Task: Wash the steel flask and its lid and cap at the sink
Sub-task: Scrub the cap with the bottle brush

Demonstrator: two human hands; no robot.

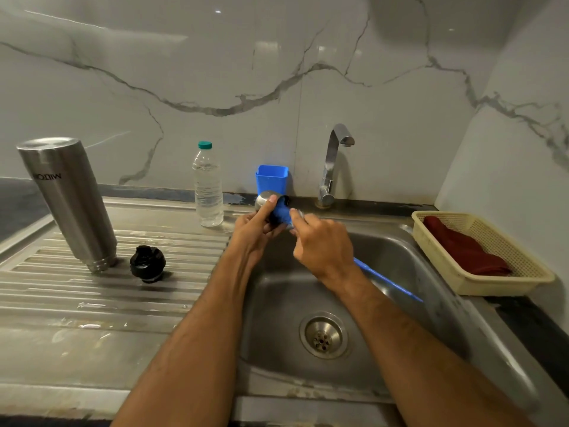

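Steel cap (264, 201) above sink (385, 263) back rim, left hand (257, 231) clamped round it. Right hand (323, 245) grips blue brush (385, 280), bristles inside cap.

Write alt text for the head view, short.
Over a steel sink, the left hand holds the steel cap while the right hand works a blue brush into it. The flask stands inverted on the drainboard beside its black lid.
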